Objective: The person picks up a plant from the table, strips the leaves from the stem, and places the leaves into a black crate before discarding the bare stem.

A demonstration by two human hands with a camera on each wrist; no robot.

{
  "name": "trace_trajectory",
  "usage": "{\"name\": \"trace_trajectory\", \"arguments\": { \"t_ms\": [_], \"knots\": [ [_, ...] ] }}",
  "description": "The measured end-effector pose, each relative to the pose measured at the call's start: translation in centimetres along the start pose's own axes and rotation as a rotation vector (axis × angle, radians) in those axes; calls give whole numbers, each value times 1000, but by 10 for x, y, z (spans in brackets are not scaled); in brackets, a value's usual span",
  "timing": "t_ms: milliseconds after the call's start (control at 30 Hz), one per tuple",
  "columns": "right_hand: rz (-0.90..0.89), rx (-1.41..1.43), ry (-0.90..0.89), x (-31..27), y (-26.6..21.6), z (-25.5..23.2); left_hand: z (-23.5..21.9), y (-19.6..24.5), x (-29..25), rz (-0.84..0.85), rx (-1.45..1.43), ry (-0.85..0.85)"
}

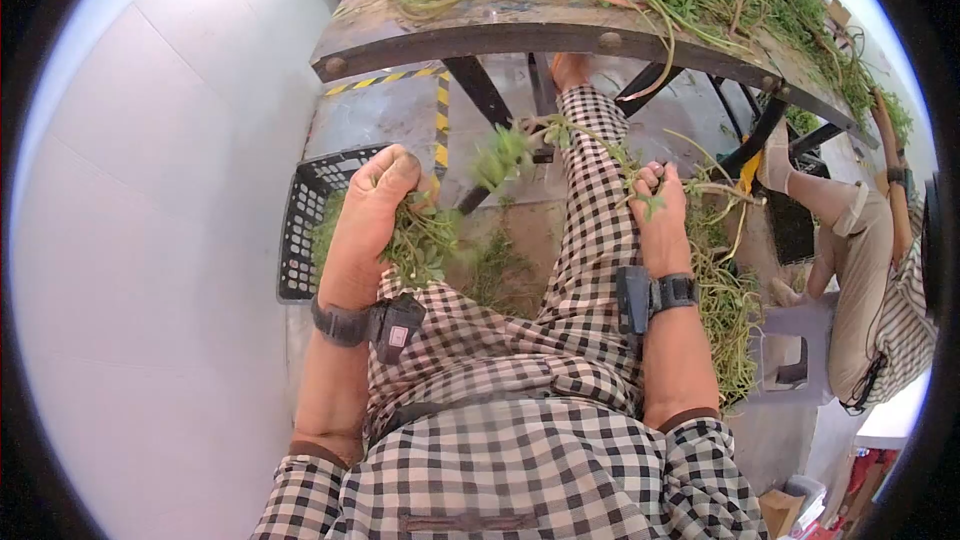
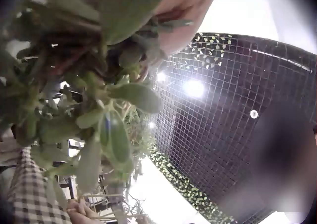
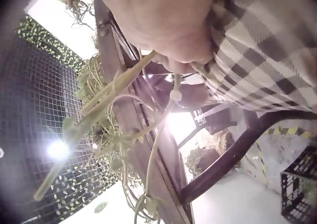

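Leafy green stems (image 1: 425,242) are hanging from the left hand (image 1: 372,198), whose curled fingers are gripping the bunch; the right hand (image 1: 661,220) is gripping longer stalks (image 1: 724,191). A black crate (image 1: 297,290) is standing lower, beside the left hand; a table (image 1: 480,38) is standing beyond both.

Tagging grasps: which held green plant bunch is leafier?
The dense green bunch in the left hand; the right hand's slender green sprigs are sparsely leaved.
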State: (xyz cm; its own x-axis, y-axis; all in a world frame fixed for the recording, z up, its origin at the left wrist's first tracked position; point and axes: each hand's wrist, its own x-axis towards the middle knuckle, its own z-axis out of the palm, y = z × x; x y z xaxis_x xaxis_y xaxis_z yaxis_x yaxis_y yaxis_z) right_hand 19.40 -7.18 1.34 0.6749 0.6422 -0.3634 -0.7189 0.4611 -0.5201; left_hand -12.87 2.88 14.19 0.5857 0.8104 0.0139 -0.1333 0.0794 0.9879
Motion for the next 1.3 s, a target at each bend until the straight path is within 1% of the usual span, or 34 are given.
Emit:
{"name": "trace_trajectory", "arguments": {
  "t_ms": [67,167,200,300,333,400,467,500,600,700,800,900,1000,1100,1200,1267,1300],
  "knots": [
    [-11,-56,33,-15,-2,18,-5,-6,1,-9,4,76],
    [-1,-130,17,-25,-5,24,-4,-20,-2,-104,-195,99],
    [4,-156,7,-25,-5,21,0,-21,-1,-100,-203,104],
    [43,-198,9,-22,-6,20,16,-15,2,-217,-51,104],
    [46,-210,24,-21,-6,21,19,-20,5,-199,67,56],
    [52,-232,52,-21,-6,22,33,-31,8,-130,162,-28],
    [38,-200,31,-21,-4,21,40,-45,11,-31,280,-91],
    [30,-186,23,-22,-4,21,43,-46,12,-77,281,-112],
    [-47,-88,96,-21,-1,29,48,-54,14,-192,251,-169],
    [6,-118,105,-29,-3,36,50,-60,17,-110,375,-234],
    [3,-95,38,-25,-2,31,54,-54,20,-139,499,-285],
    [-45,-62,85,-22,1,31,53,-68,24,-101,394,-320],
    [-19,-74,11,-20,0,25,54,-70,22,-131,426,-276],
    [0,-129,-2,-24,-2,26,48,-75,20,-204,318,-180],
    [-55,-137,92,-22,1,31,45,-75,18,-60,338,-70],
    [-68,-57,90,-10,1,20,37,-88,21,228,368,26],
    [-76,-17,90,-6,0,16,32,-82,22,10,95,75]
  ]
}}
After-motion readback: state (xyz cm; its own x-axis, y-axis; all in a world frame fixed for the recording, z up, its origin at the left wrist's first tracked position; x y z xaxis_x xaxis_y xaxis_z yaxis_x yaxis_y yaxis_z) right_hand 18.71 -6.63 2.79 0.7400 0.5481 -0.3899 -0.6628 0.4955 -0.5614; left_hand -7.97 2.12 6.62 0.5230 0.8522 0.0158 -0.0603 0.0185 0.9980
